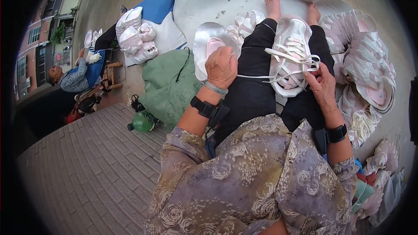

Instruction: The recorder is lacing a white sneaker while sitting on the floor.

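Observation:
A white and pale-pink sneaker (291, 56) lies across my black-trousered legs, sole end toward my lap. White shoelace (254, 76) crosses its front in loose loops. One length of it runs out taut to the left, into the closed fingers of my left hand (222, 67), which is raised off the shoe. At the sneaker's right side, my right hand (322, 88) pinches a lace loop between thumb and fingers. Just beyond my left hand is a silver-lined shoe upper (212, 48) with a pink inside, lying beside my leg.
Bundles of white-pink shoe uppers (370, 67) are heaped to my right, with more (136, 39) at far left. A green sack (167, 82) and green bottle (143, 122) sit on my left. Another person (78, 78) works by a wooden stool (113, 76). A pale sheet (209, 0) covers the ground ahead.

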`<state>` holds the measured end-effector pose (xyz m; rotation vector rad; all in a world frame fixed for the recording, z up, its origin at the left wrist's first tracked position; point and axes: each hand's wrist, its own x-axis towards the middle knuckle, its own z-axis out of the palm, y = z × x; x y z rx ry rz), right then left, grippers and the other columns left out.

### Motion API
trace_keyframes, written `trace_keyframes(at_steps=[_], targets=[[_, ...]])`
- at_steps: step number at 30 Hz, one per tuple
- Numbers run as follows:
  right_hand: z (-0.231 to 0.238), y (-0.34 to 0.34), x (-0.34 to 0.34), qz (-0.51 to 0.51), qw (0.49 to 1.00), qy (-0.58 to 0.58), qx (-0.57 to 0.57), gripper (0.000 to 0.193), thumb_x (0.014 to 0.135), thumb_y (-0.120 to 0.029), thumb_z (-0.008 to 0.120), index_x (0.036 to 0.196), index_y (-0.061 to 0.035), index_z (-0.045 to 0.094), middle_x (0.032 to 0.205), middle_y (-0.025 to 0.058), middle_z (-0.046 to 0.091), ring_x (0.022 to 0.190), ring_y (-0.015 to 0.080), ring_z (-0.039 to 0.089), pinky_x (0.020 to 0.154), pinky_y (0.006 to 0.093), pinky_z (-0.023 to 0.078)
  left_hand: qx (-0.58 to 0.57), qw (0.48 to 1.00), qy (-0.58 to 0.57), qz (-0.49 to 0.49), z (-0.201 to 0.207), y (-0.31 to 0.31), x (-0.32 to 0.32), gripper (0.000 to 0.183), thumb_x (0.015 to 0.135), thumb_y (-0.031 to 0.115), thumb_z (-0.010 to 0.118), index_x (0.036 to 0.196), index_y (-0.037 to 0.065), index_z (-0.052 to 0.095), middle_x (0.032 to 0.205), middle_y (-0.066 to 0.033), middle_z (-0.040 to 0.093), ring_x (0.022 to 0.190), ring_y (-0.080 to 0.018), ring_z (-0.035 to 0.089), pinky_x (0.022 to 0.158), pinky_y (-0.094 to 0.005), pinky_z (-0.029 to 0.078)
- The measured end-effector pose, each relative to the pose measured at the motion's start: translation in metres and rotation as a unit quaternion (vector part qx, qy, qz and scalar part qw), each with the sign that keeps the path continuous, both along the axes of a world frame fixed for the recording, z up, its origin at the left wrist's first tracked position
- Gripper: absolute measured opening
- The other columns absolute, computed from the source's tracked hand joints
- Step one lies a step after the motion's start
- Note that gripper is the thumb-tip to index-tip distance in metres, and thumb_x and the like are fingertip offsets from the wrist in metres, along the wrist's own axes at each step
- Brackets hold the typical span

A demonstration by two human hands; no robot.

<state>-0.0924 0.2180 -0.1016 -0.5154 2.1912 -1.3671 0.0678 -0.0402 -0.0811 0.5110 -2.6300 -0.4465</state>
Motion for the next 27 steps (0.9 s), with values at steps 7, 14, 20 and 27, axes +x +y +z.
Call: trace_keyframes(at_steps=[7,14,20,27], targets=[[0.004,0.003,0.005,0.048,0.995,0.074,0.051,0.046,0.072,-0.033,0.069,0.104,-0.0029,0.055,0.062,-0.0016,0.043,0.053,0.0069,0.038,0.049,0.0205,0.034,0.041,0.904,-0.303,0.299,-0.037,-0.096,0.058,0.04,0.072,0.031,0.064,0.097,0.002,0.054,0.081,-0.0165,0.059,0.073,-0.0346,0.056,0.066,-0.042,0.044],[0.004,-0.006,0.002,0.054,0.995,0.064,0.053,0.056,0.068,-0.038,0.07,0.109,-0.0041,0.052,0.062,-0.0016,0.044,0.052,0.0075,0.039,0.049,0.0209,0.035,0.426,0.815,-0.061,0.387,-0.122,-0.11,0.106,0.038,0.069,0.035,0.062,0.086,0.001,0.061,0.078,-0.0199,0.061,0.074,-0.0355,0.059,0.068,-0.04,0.045],[0.004,-0.001,-0.005,0.014,0.991,0.09,0.1,0.072,0.065,-0.037,0.072,0.12,0.0001,0.043,0.059,0.0007,0.049,0.05,0.0083,0.046,0.049,0.0215,0.039,0.321,0.877,0.085,0.348,-0.045,-0.111,0.079,0.025,0.078,0.024,0.058,0.084,0.0,0.06,0.069,-0.0159,0.06,0.061,-0.025,0.055,0.062,-0.0337,0.044],[-0.002,-0.013,-0.011,0.008,0.986,0.12,0.116,0.069,0.063,-0.036,0.072,0.114,0.0016,0.046,0.057,0.002,0.052,0.05,0.0127,0.051,0.051,0.0266,0.042,0.09,0.983,0.108,0.116,0.104,-0.029,0.022,0.022,0.08,0.014,0.058,0.069,0.001,0.045,0.052,-0.013,0.049,0.045,-0.0254,0.049,0.047,-0.0339,0.04]])
